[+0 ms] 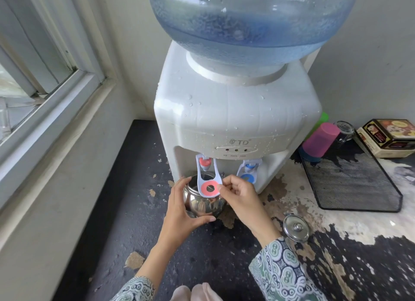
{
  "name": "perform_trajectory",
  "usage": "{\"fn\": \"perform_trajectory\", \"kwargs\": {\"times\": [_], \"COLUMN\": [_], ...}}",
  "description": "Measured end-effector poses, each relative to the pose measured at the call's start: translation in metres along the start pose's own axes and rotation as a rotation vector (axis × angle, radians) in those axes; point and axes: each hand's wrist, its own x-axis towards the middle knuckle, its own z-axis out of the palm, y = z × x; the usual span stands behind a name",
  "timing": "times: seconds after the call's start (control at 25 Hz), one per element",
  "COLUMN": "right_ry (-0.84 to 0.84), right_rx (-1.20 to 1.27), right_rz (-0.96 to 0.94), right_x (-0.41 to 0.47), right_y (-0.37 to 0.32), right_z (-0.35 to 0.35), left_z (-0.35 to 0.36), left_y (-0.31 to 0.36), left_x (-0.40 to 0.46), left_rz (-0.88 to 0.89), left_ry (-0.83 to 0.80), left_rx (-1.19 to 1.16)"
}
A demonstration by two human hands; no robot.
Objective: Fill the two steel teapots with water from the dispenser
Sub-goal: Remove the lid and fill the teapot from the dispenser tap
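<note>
A steel teapot point(203, 201) without its lid sits under the red tap point(204, 162) of a white water dispenser point(235, 120), which stands on a worn dark counter point(134, 210) with a big blue water bottle point(251, 17) upside down on top. The left hand point(179, 210) grips the pot's round body from the left side, fingers curled over the rim and thumb pressed low on the front. The right hand point(239, 197) pinches the right edge of the red tap's lever point(209, 183), a white paddle with a pink ring that hangs over the open mouth of the pot. Whether water is running cannot be told. The blue tap point(248, 168) sits just to the right, untouched. A steel lid point(296, 228) lies knob up on the counter to the right of the right wrist, apart from the pot. Further right is a black mesh tray point(354, 188), with stacked pink and blue plastic cups point(320, 142) and an upturned glass point(344, 131) at its far end, beside a printed box point(390, 136). A window frame point(56, 87) runs along the left wall. Only one teapot is in view.
</note>
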Motion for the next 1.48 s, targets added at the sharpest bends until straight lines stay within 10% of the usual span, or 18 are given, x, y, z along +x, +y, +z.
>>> {"fn": "perform_trajectory", "kwargs": {"times": [0.84, 1.08, 1.48], "right_ry": [0.53, 0.218, 0.177], "right_rx": [-0.091, 0.243, 0.228], "right_rz": [-0.06, 0.343, 0.363], "right_x": [0.0, -0.011, -0.066], "right_y": [0.038, 0.056, 0.073], "right_z": [0.041, 0.03, -0.018], "left_z": [0.011, 0.017, 0.073], "left_y": [-0.017, -0.018, -0.002], "left_x": [-0.001, -0.008, -0.063], "left_rz": [0.086, 0.132, 0.051], "left_ry": [0.047, 0.062, 0.11], "left_rx": [0.2, 0.318, 0.273]}}
